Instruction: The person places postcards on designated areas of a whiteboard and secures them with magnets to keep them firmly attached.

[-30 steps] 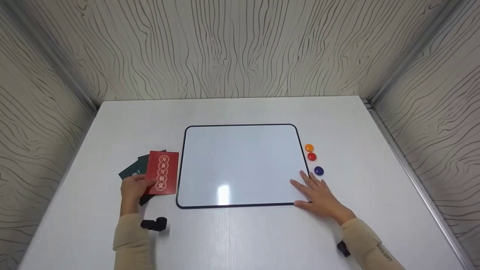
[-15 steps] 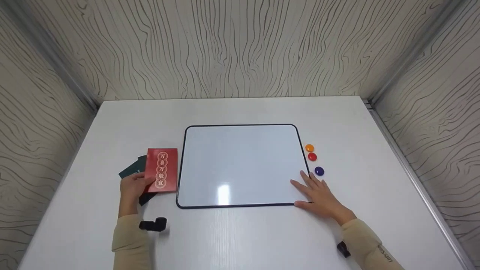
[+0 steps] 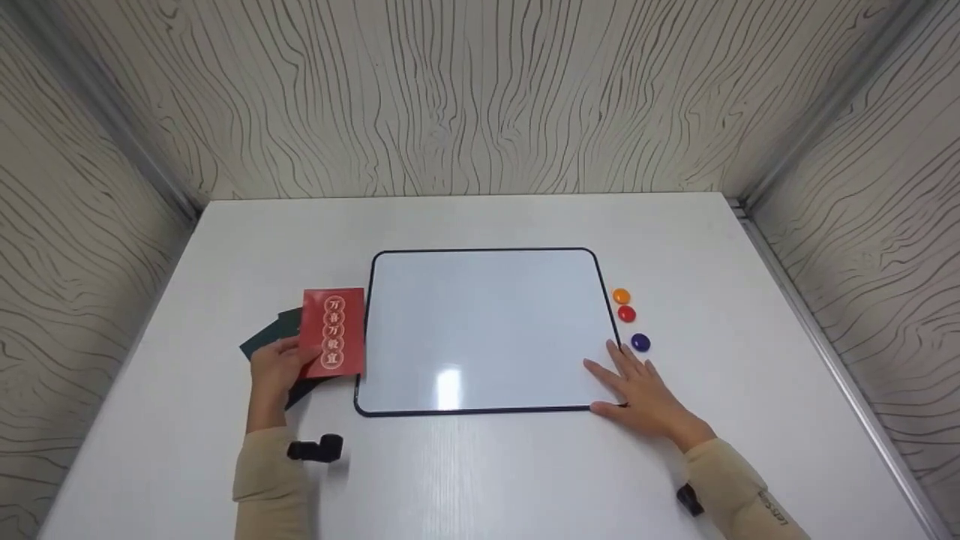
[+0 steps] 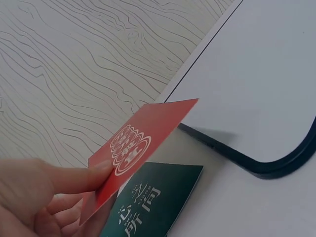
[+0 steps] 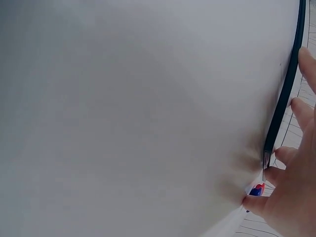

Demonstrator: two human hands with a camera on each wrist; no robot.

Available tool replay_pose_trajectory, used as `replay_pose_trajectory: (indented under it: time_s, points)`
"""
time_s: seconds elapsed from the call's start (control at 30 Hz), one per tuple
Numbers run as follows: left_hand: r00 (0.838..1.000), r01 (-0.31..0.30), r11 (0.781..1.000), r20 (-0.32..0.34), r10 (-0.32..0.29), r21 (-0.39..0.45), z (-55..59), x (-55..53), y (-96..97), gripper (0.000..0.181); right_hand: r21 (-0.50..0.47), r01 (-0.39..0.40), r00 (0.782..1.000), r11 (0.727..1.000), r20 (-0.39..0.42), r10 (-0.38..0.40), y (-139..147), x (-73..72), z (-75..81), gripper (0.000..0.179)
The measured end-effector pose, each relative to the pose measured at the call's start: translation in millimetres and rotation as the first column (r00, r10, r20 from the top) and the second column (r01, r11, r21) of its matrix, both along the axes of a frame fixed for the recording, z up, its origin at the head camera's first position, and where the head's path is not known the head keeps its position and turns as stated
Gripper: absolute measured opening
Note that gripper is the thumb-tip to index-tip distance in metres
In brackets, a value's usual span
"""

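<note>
Head view: left hand (image 3: 276,367) pinches the red card (image 3: 334,332) by its left side, low down, over the green cards (image 3: 271,334); from above, the card's right edge laps the near-side stretch of the board (image 3: 487,330)'s left rim. Right hand (image 3: 637,394) lies with fingers spread wide on the board's near right corner, the orange disc (image 3: 622,296), red disc (image 3: 627,314) and blue disc (image 3: 640,343) just beyond its fingertips. Left wrist view: red card is tilted and lifted clear of the green card below, thumb on the printed face, other fingers behind. It keeps its plane with one side unsupported, so I judge it light, fairly stiff paper; likely smooth, easily creased if squeezed hard. An edge pinch clear of the corners, thumb over fingers, should suit it. Right wrist view: blurred and mostly pale surface; fingers fanned along the dark rim, apparently holding nothing, though how firmly they press I can't tell.
</note>
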State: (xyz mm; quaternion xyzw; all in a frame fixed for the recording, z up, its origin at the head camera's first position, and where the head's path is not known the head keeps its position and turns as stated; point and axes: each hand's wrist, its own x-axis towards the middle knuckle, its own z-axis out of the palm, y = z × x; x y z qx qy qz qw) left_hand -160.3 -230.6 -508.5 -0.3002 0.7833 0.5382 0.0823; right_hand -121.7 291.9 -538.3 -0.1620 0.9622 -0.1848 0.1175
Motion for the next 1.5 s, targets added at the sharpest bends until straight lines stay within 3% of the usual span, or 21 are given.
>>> replay_pose_trajectory:
  time_s: [0.47,0.9,1.17,1.5]
  points:
    - [0.997,0.068,0.996,-0.044,-0.07,-0.051,4.1,-1.7,25.2,0.048,0.037,-0.024,0.998,0.999,-0.051,0.026,-2.4,0.0,4.7,0.07]
    - [0.989,0.13,0.991,-0.061,-0.131,-0.019,5.3,-3.6,49.9,0.049,0.047,-0.034,0.999,0.998,-0.006,0.035,-5.5,-3.3,5.6,0.067]
    - [0.99,0.136,0.991,-0.047,-0.136,0.0,4.0,-5.4,57.5,0.048,0.057,-0.032,0.999,0.998,0.002,0.032,-5.6,-3.0,5.8,0.067]
    - [0.984,0.156,0.988,-0.089,-0.154,0.015,-1.1,-5.3,69.7,0.042,0.059,-0.042,0.999,0.997,-0.004,0.042,-5.7,-5.1,3.6,0.068]
